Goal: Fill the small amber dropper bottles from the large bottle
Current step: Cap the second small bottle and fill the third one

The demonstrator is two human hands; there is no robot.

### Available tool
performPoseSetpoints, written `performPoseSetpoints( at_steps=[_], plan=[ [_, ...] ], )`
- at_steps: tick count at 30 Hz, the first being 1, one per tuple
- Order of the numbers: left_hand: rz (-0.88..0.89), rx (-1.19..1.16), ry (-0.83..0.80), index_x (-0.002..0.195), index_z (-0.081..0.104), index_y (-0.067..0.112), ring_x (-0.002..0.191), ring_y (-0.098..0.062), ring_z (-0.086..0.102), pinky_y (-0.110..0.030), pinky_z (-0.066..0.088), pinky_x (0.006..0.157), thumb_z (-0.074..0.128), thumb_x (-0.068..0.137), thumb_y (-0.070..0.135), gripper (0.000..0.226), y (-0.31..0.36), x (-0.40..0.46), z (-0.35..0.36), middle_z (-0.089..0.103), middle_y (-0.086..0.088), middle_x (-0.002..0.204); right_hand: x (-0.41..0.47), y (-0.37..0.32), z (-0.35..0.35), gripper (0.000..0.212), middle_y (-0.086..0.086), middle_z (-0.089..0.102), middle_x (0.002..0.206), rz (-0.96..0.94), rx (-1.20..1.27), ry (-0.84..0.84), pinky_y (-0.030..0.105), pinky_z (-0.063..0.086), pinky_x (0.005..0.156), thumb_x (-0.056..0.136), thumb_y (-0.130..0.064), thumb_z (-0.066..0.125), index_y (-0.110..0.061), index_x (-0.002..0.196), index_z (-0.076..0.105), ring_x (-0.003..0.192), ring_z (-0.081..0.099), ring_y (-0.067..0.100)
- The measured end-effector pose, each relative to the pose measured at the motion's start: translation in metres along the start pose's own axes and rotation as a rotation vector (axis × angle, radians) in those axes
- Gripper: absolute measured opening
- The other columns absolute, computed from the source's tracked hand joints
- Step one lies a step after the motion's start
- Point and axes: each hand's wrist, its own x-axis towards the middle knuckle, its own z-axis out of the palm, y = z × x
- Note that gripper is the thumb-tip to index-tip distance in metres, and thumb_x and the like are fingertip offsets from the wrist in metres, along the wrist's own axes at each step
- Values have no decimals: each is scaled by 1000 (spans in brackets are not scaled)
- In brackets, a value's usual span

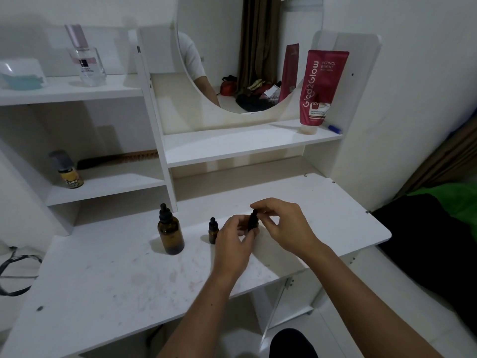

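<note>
White vanity tabletop (103, 275) bears a large amber glass dropper bottle (170, 233) and a small amber dropper bottle (213, 231); left hand (233, 241) grips another small amber bottle (253, 222), right hand (284, 223) pinching its black cap.

Held bottle (253, 221) mostly hidden by fingers (263, 205)

A white tabletop (103, 275) carries faint reddish smudges and a small dark mark near its left front edge. Above it stands a white shelf unit (154, 104) with a round mirror (247, 34) fixed at its centre. On the top left shelf stand a clear perfume bottle (86, 60) with a pinkish cap and, to its left, a pale blue and white container (22, 73). The lower left shelf holds a small yellow-labelled bottle (67, 170) with a grey cap and a dark comb (116, 157) lying behind it. On the right shelf a red tube (321, 86) stands cap-down beside the mirror, with a small blue item (334, 129) just to its right. A black cable (15, 275) loops at the far left, and green and black fabric (444, 202) lies at the right.
</note>
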Motion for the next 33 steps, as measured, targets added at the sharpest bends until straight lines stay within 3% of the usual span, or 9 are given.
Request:
performPoseSetpoints(
  at_steps=[4,6,9,13,16,21,24,29,33],
  plan=[
    [15,-23,7,111,68,31,99,-1,67,-16,53,87,74,94,18,22,0,1,0,71,17,103,3,1,3,22,-7,77,94,61,-4,45,25,61,82,89,-18,85,-17,110,78,83,73,7],
    [16,-37,-2,111,68,31,101,-1,67,-17,53,88,73,94,17,23,0,1,-1,71,19,104,2,1,2,24,-8,76,97,55,2,60,21,59,82,90,-22,84,-18,113,77,86,72,7],
    [15,2,6,113,68,31,101,2,65,-12,51,86,73,95,21,22,0,1,-1,70,20,105,0,4,2,27,-8,77,113,1,32,29,15,57,91,96,-7,74,-17,121,76,98,72,-1],
    [5,18,12,110,64,37,101,6,63,-7,48,84,74,94,22,24,2,1,0,69,21,105,-1,8,6,30,-16,76,104,32,32,38,11,55,90,95,4,71,-16,116,79,95,69,-12],
    [1,26,17,110,64,37,102,5,63,-8,49,84,74,94,22,24,2,0,1,69,21,105,0,9,5,29,-14,76,98,45,36,59,14,57,84,92,1,74,-17,114,78,91,71,-4],
    [-5,31,14,111,64,37,101,5,63,-10,50,84,74,95,22,24,1,0,1,69,21,105,2,8,-2,39,-8,74,124,-26,22,-80,13,53,98,99,2,67,-17,132,73,110,70,1],
    [-7,35,15,109,64,37,100,5,64,-11,51,84,74,94,24,23,1,1,1,69,21,104,6,8,-1,30,-5,80,115,-21,4,-77,16,56,98,98,-1,71,-15,123,78,104,73,5],
    [-7,17,22,109,66,34,99,2,65,-12,51,84,73,94,21,21,2,1,1,70,21,102,6,11,-1,26,-8,74,98,-12,11,-26,22,58,84,92,-17,83,-20,117,78,87,70,4],
    [-9,43,26,110,66,35,99,3,64,-11,50,85,74,94,24,21,1,1,2,69,22,104,6,12,-3,33,-9,75,117,-80,2,-76,14,54,96,98,-3,71,-19,127,76,104,68,-1]
  ],
)
